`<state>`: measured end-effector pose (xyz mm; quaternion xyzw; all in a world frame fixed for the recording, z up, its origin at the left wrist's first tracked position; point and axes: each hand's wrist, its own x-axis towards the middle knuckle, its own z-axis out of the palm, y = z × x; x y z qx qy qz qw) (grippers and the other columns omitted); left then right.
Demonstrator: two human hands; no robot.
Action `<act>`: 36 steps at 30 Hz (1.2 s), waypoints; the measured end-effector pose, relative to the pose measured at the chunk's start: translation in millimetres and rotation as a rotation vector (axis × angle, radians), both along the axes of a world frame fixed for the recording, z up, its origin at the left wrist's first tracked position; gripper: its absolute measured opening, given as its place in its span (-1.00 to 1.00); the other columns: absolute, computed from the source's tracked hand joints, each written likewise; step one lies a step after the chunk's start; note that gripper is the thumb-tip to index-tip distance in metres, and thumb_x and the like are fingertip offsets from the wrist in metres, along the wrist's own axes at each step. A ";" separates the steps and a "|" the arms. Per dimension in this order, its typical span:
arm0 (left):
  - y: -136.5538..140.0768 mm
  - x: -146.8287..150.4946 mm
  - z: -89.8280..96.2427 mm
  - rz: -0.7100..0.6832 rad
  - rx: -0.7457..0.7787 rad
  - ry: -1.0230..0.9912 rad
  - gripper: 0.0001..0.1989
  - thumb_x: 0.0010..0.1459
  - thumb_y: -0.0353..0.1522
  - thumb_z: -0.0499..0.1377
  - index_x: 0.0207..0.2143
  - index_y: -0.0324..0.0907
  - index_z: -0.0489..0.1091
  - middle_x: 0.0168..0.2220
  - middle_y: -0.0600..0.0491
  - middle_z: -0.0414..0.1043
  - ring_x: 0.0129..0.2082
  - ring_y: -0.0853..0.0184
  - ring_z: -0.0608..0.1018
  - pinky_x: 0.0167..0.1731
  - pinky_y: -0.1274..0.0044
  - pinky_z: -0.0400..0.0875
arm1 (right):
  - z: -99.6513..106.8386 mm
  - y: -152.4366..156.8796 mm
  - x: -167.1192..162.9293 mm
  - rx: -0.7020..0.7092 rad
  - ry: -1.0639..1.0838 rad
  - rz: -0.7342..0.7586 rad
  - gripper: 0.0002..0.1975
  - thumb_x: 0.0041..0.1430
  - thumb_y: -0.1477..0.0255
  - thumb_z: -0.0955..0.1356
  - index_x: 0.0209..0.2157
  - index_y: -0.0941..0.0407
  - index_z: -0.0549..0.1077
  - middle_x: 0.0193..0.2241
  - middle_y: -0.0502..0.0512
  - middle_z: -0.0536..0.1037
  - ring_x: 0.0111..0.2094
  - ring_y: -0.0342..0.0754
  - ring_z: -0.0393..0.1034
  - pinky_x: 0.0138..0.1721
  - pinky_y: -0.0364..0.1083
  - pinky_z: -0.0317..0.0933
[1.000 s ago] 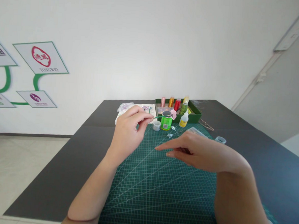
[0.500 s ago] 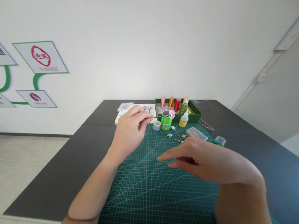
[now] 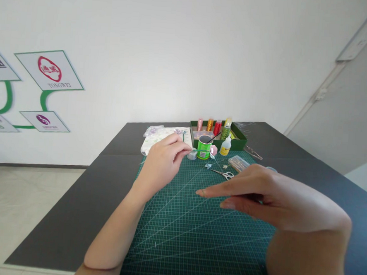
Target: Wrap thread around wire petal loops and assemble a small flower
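My left hand [image 3: 166, 159] is closed in a pinch on the thin green stem of a small pink flower [image 3: 213, 150]. The stem runs level to the right, and the blossom shows in front of the glue bottle and can. Over the cutting mat [image 3: 178, 228], my right hand [image 3: 257, 192] hangs with its index finger stretched out and the thumb apart from it. Nothing is visible between these fingers. A tiny mark shows near the index fingertip, too small to name. Beyond the right hand lie scissors [image 3: 226, 174] and a clear plastic case [image 3: 238, 163], partly covered by the hand.
A green can [image 3: 204, 151] holding a dark stick stands beside a small tub [image 3: 192, 155] and a glue bottle [image 3: 225, 146]. Behind is a green box [image 3: 240, 144] with several spools. Pliers [image 3: 253, 153] lie right; a white sheet [image 3: 152, 144] lies left.
My right hand has moved right, uncovering the scissors and hiding most of the green-based tub. My left hand has shifted slightly right and down, bringing the flower lower.
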<state>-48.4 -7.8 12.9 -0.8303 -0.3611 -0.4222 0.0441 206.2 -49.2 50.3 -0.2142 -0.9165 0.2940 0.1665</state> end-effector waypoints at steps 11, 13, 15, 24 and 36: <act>-2.7 0.6 0.3 -0.063 -0.094 0.102 -0.84 0.33 -0.50 0.19 -0.26 -0.17 0.56 -0.30 0.06 0.51 -0.30 0.34 0.54 -0.33 0.51 0.37 | -0.9 7.6 8.8 -0.053 0.154 -0.052 -0.61 0.47 0.36 0.29 0.23 0.05 0.51 -0.64 -0.10 0.35 -0.65 -0.23 0.16 -0.61 -0.21 0.03; -4.0 0.6 0.9 -0.074 -0.114 0.130 -0.83 0.34 -0.51 0.17 -0.26 -0.17 0.56 -0.29 0.06 0.51 -0.31 0.36 0.53 -0.34 0.52 0.36 | -2.1 8.6 10.6 -0.054 0.178 -0.086 -0.61 0.47 0.34 0.29 0.23 0.06 0.52 -0.64 -0.09 0.36 -0.65 -0.23 0.21 -0.61 -0.21 0.07; -5.3 0.5 1.5 -0.093 -0.132 0.153 -0.81 0.34 -0.51 0.15 -0.26 -0.17 0.56 -0.28 0.06 0.50 -0.31 0.37 0.52 -0.34 0.53 0.35 | -3.1 9.9 12.3 -0.045 0.204 -0.122 -0.60 0.46 0.32 0.30 0.23 0.06 0.52 -0.63 -0.07 0.39 -0.66 -0.23 0.24 -0.61 -0.21 0.10; -10.7 1.4 6.5 -0.178 -0.190 0.182 -0.82 0.36 -0.49 0.15 -0.22 -0.18 0.56 -0.27 0.05 0.50 -0.29 0.37 0.53 -0.31 0.53 0.38 | -6.2 16.4 17.6 0.002 0.332 -0.315 -0.60 0.42 0.24 0.34 0.15 0.11 0.59 -0.67 -0.11 0.29 -0.69 -0.24 0.14 -0.68 -0.22 -0.02; -15.4 1.4 9.5 -0.295 -0.186 0.167 -0.84 0.33 -0.53 0.20 -0.21 -0.20 0.59 -0.26 0.05 0.53 -0.27 0.38 0.56 -0.29 0.55 0.43 | -14.1 29.9 20.3 -0.059 0.436 -0.386 -0.62 0.43 0.29 0.33 0.19 0.05 0.54 -0.67 -0.13 0.19 -0.64 -0.22 0.07 -0.64 -0.19 -0.03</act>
